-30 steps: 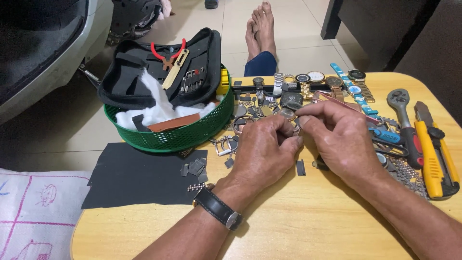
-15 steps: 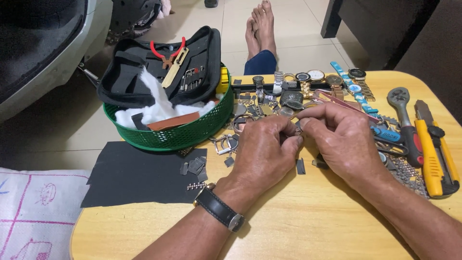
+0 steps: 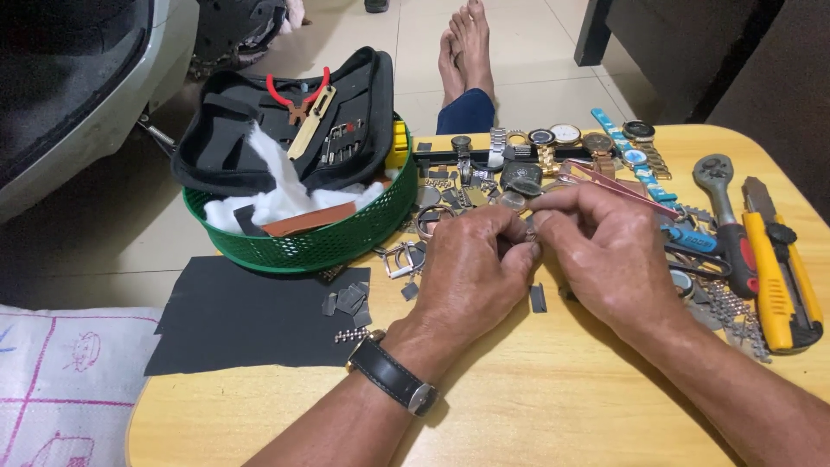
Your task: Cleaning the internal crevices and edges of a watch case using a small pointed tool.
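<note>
Over the round wooden table, beside the green basket: left hand and right hand pinched together on a tiny metal watch part. Light, stiff, slippery; best nipped by its edges.

2 hands: left hand, right hand. 1 wristwatch on left wrist. 1 green basket. 1 black tool pouch. 1 red-handled pliers. 1 ratchet wrench. 1 yellow utility knife. 1 black sheet. Approx 6 watches in row by far edge; small metal links too many, cnt unclear.
</note>
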